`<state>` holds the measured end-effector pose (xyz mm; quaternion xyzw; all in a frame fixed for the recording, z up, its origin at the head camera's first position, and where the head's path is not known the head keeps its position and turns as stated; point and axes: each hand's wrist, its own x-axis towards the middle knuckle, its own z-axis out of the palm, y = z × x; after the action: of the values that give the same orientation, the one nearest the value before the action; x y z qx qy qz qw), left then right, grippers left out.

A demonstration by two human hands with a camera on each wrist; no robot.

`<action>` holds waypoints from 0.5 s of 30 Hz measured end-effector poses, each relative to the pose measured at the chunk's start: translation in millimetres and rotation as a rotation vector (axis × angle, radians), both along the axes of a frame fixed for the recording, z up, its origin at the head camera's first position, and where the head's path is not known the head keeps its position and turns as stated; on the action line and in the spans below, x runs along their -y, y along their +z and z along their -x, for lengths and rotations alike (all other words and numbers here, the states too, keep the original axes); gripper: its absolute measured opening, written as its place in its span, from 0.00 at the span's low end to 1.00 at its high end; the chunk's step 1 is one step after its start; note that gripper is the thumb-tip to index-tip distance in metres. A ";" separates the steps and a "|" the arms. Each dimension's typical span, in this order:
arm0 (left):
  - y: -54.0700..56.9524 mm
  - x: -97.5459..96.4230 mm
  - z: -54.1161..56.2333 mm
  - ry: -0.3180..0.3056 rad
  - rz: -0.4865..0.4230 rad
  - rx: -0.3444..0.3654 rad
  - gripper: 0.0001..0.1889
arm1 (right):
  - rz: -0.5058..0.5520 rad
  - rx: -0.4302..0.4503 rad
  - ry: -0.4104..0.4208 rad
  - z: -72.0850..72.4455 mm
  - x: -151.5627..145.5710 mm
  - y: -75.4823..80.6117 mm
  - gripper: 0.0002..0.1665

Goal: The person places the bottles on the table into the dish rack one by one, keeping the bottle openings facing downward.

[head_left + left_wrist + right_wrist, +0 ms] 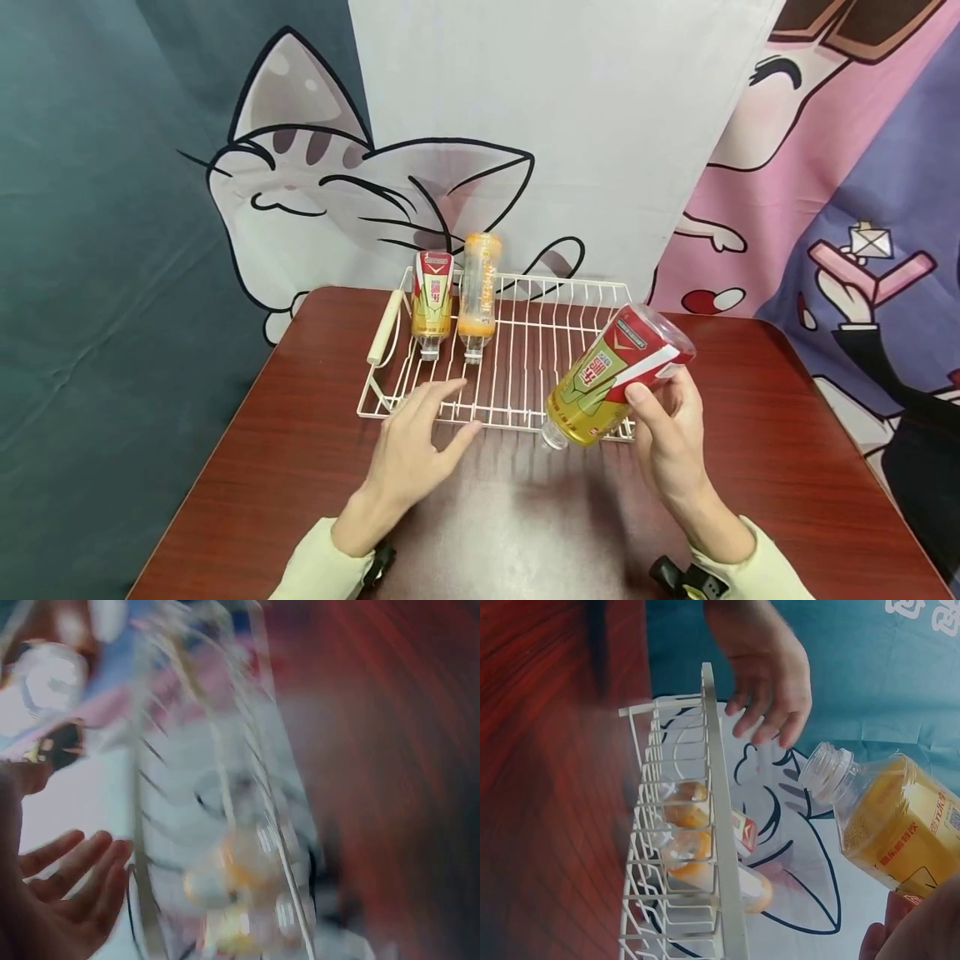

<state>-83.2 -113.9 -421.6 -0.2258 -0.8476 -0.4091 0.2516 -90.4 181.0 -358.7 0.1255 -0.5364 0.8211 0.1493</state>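
Note:
My right hand grips a plastic bottle with a red, green and gold label. That bottle is tilted with its uncapped neck pointing down and left, above the front right of a cream wire rack. In the right wrist view the bottle shows its bare threaded neck. My left hand hovers before the rack's front left edge, fingers apart and holding nothing. Inside the rack, neck toward me, are a red-and-gold labelled bottle and a clear bottle with orange ends. The left wrist view is blurred.
The rack stands on a dark red wooden table and has a cream handle at its left end. Behind the table hangs a printed cloth with cartoon cats. Both wrists carry dark straps.

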 end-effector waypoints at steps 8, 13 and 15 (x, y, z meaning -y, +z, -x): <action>-15.0 27.0 8.9 0.152 0.171 -0.187 0.29 | -0.025 0.012 -0.040 10.3 -0.4 5.5 0.23; -15.5 38.9 17.0 0.206 0.210 -0.173 0.36 | -0.024 -0.007 -0.048 18.1 -0.3 10.1 0.21; -16.8 44.4 19.5 0.242 0.238 -0.149 0.40 | -0.026 -0.017 -0.046 23.2 0.1 12.1 0.22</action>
<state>-102.7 -158.4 -438.4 -0.1798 -0.8900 -0.2549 0.3326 -113.7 181.0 -346.6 0.1218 -0.5487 0.8092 0.1712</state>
